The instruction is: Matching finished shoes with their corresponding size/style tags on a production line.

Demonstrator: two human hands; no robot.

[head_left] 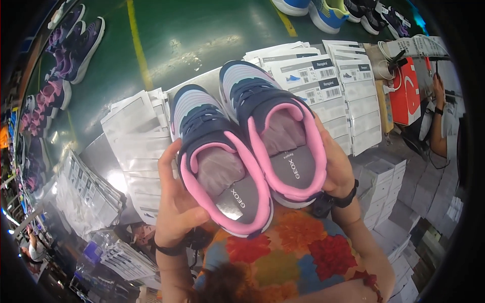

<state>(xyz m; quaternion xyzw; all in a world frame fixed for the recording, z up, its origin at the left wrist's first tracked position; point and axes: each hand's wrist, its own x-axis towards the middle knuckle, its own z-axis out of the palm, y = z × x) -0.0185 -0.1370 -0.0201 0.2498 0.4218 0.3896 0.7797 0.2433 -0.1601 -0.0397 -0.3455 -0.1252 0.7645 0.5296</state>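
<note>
Side by side in front of me are two navy sneakers with pink collar linings and pale striped toes, their toes pointing away. My left hand grips the left sneaker along its outer side and heel, thumb near the pink collar. Around the outer side of the right sneaker is my right hand, its fingers partly hidden by the shoe. Crumpled grey paper fills the front of each shoe, and the grey insoles show behind it. A shiny silvery patch lies in the left shoe's heel.
Stacks of white printed sheets and labelled packets lie beyond the shoes. A green surface with yellow lines holds more shoes at left. At right are a red box, white cartons and another person's arm.
</note>
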